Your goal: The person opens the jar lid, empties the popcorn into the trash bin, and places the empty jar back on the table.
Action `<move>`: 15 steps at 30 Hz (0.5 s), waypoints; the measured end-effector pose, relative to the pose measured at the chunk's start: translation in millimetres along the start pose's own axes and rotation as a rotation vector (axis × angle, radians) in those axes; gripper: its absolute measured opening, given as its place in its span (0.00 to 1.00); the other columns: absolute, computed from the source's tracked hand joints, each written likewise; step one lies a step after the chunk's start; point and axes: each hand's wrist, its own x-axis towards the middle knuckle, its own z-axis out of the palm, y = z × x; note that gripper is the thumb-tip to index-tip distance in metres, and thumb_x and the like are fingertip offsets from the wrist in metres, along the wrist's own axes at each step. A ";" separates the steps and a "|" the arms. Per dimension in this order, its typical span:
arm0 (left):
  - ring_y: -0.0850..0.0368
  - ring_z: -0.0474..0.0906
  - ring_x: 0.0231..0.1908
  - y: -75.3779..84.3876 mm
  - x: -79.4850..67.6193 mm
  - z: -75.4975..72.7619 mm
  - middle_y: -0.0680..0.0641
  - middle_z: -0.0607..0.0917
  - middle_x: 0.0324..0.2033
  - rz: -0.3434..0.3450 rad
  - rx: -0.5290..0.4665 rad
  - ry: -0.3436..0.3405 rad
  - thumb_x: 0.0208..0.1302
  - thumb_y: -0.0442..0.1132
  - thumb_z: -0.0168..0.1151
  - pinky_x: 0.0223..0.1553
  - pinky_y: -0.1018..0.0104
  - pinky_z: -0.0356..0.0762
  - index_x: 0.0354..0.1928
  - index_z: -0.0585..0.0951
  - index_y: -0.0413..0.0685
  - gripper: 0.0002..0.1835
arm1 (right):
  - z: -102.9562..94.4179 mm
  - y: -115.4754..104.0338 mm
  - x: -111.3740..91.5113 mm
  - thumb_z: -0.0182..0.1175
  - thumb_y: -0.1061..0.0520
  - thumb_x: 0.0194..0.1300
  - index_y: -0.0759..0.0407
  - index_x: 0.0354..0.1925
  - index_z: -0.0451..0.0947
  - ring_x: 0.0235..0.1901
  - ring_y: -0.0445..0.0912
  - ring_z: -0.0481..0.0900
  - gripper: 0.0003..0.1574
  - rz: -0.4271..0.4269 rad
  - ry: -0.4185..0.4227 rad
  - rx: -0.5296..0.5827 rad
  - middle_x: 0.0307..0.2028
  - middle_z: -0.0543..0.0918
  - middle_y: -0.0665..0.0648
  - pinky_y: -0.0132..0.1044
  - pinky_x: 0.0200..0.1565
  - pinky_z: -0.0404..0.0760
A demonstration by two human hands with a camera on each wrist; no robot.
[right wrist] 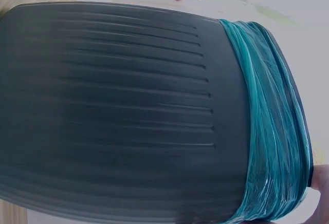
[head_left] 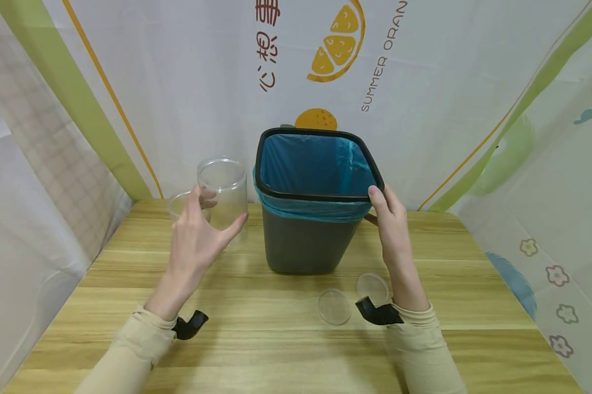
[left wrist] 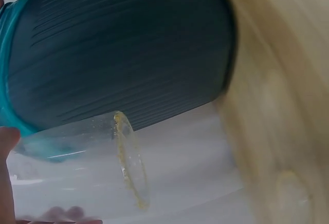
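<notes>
My left hand (head_left: 194,235) grips a clear plastic jar (head_left: 231,200) between thumb and fingers, just left of the bin. The jar is uncapped and upright, with its bottom raised off the table; in the left wrist view the jar (left wrist: 77,167) shows yellowish residue around its bottom edge. A dark grey trash bin (head_left: 303,243) stands on the table, lined with a blue bag (head_left: 312,210) folded over under its black rim. At the bin's front right corner, my right hand (head_left: 391,219) holds the rim, thumb on top and fingers beneath.
Another clear jar (head_left: 177,203) stands behind my left hand, partly hidden. Two round clear lids (head_left: 333,306) lie flat on the wooden table (head_left: 256,339) in front of the bin. A printed white curtain (head_left: 187,71) hangs close behind the bin and along both sides.
</notes>
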 end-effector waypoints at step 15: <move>0.33 0.83 0.54 -16.5 -32.5 20.3 0.33 0.82 0.55 -0.092 -0.035 -0.060 0.52 0.52 0.80 0.48 0.34 0.82 0.71 0.63 0.42 0.50 | -0.4 0.9 -0.2 0.48 0.38 0.79 0.50 0.74 0.68 0.66 0.45 0.71 0.34 0.009 -0.004 0.008 0.69 0.73 0.56 0.59 0.67 0.73</move>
